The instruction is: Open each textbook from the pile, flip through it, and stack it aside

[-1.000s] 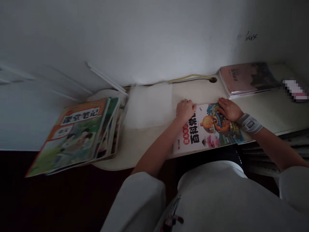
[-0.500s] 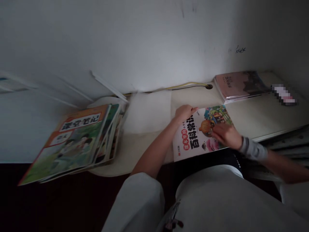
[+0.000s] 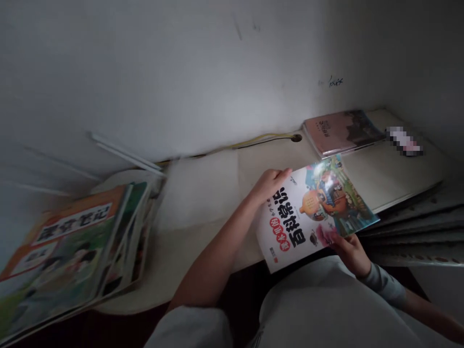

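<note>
The left grip [image 3: 270,184] and right grip [image 3: 351,251], both closed, hold the book [image 3: 311,212] by its edges, a stack [image 3: 72,256] lying leftward and pink books [image 3: 342,133] beyond them.

One left hand [image 3: 271,185] and one right hand [image 3: 351,252] are in view, two in all, with one wristband [image 3: 386,286] and one held book [image 3: 300,220]. There are two stacks: the left stack [image 3: 61,270] has at least three books, the right stack [image 3: 340,131] at least two; overlap hides the exact number in each. Also countable are one desk [image 3: 413,169], one pixelated item [image 3: 404,141], one cord hole [image 3: 296,138], one pale sheet [image 3: 203,186] and one dark scribble [image 3: 335,82].
</note>
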`<action>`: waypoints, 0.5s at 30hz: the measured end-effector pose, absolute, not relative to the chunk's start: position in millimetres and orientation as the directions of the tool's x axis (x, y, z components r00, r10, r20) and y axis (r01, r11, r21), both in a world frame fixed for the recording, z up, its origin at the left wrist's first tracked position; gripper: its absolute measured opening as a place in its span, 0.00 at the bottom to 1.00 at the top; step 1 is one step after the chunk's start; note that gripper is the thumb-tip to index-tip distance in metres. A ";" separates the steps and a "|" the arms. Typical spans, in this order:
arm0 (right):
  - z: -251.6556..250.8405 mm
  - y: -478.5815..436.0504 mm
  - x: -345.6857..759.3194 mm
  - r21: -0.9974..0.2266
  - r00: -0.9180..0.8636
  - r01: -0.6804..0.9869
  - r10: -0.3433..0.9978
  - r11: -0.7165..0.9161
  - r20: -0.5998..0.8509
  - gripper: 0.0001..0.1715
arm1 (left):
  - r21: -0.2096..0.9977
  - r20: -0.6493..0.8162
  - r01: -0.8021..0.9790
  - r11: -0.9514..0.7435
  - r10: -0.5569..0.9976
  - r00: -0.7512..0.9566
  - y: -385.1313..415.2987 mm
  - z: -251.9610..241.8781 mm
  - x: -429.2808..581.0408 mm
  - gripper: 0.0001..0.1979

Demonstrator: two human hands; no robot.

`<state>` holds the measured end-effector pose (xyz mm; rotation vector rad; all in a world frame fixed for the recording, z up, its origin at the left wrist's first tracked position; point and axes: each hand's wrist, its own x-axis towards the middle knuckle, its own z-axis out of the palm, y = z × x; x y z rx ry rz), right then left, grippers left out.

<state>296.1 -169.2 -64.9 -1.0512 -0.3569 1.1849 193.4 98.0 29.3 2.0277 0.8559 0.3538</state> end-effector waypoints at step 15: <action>-8.6 -56.4 524.8 -0.975 0.633 -0.126 0.771 0.183 0.063 0.16 | 0.454 -0.029 0.456 -0.765 0.499 0.866 206.8 71.2 412.8 0.21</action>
